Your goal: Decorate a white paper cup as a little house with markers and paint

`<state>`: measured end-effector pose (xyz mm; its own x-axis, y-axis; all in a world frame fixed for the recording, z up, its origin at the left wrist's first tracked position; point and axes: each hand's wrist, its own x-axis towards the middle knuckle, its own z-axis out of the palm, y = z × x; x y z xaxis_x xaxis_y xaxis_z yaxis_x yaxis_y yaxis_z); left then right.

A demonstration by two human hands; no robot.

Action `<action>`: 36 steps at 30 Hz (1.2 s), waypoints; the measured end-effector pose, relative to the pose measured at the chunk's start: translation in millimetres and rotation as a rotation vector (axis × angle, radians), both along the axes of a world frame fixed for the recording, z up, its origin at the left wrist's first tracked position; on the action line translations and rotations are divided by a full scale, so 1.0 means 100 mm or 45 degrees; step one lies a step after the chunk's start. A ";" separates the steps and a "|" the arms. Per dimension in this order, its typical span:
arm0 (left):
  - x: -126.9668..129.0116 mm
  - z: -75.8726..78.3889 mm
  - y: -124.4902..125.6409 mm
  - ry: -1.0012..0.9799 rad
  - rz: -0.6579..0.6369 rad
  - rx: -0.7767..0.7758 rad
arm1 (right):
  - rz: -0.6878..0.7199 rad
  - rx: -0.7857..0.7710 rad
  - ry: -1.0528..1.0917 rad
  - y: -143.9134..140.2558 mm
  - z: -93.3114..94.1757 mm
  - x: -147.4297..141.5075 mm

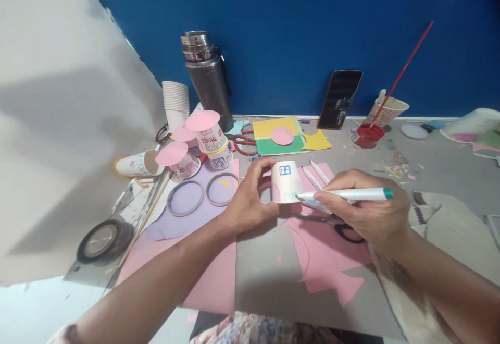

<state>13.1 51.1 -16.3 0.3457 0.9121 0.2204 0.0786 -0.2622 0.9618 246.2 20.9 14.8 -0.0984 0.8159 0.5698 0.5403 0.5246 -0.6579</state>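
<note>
While both hands work at frame centre, status as follows:
cup: white paper cup (pixel 286 181), upside down, blue window drawn on its side, held just above the pink paper (pixel 324 250) on the worktop (pixel 441 167).
left hand: left hand (pixel 250 198) wrapped around the cup from its 9 o'clock side, thumb and fingers closed on the wall.
right hand: right hand (pixel 367 208) pinched narrow on a white marker (pixel 347 194) with teal end cap; tip touching the cup's lower edge at about 4 o'clock.
under right hand: black-handled scissors (pixel 344 229) lying on the pink paper, partly covered by the hand.
behind cup, 1 o'clock: two more white pens (pixel 318 174) on the pink sheet, near the cup.
10 o'clock: cluster of decorated cups with pink disc tops (pixel 201 138), one cup tipped on its side (pixel 138 164); stack of plain cups (pixel 175 101); steel flask (pixel 209 81) upright.
9 o'clock: two rings (pixel 203 193) on lilac paper; tape roll (pixel 103 240) further out at 8 o'clock.
12 o'clock: red scissors (pixel 244 143), yellow/green card with pink disc (pixel 279 135).
1-2 o'clock: phone (pixel 339 99) leaning on blue wall; paint cup with red brush (pixel 385 109), red paint pot (pixel 367 134).
obstructions: nothing between marker tip and cup; clutter stays well apart at the rear.
</note>
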 end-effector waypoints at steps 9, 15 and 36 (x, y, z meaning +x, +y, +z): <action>0.00 0.01 -0.01 -0.033 -0.020 -0.024 | -0.070 -0.334 0.238 -0.04 0.10 -0.10; -0.02 0.00 0.03 -0.165 0.009 -0.117 | 0.057 -0.523 0.281 -0.01 0.18 -0.02; -0.02 -0.01 0.01 -0.142 -0.066 -0.044 | -0.023 -0.265 0.057 -0.01 0.13 -0.01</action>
